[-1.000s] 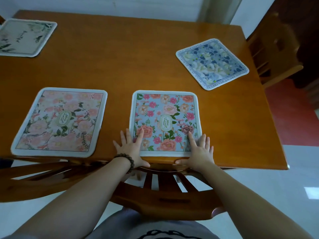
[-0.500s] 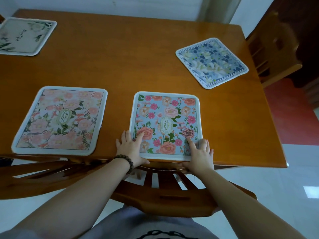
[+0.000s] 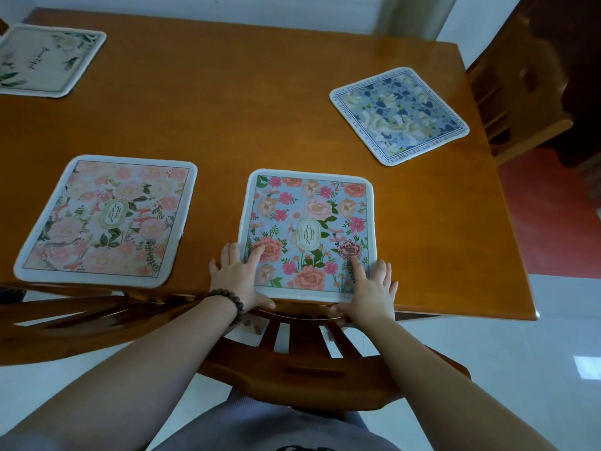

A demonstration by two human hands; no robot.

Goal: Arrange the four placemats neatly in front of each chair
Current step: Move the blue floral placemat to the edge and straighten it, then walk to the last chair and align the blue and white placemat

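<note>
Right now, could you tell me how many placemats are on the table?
4: a blue floral placemat under both hands, a pink floral placemat beside it, a white placemat far left, partly cropped, and a navy placemat lying askew far right.

Pink placemat [image 3: 105, 219], blue floral placemat [image 3: 309, 236] squared, navy placemat [image 3: 399, 116] askew, white placemat [image 3: 45, 60]

table [image 3: 260, 102]: varnished wood, glossy, smooth | blue floral placemat [image 3: 309, 236]: matt printed cloth, white stitched edge | chair back [image 3: 302, 369]: polished wood | bracelet [image 3: 229, 302]: dark matt beads | floor [image 3: 520, 369]: glossy tile
</note>
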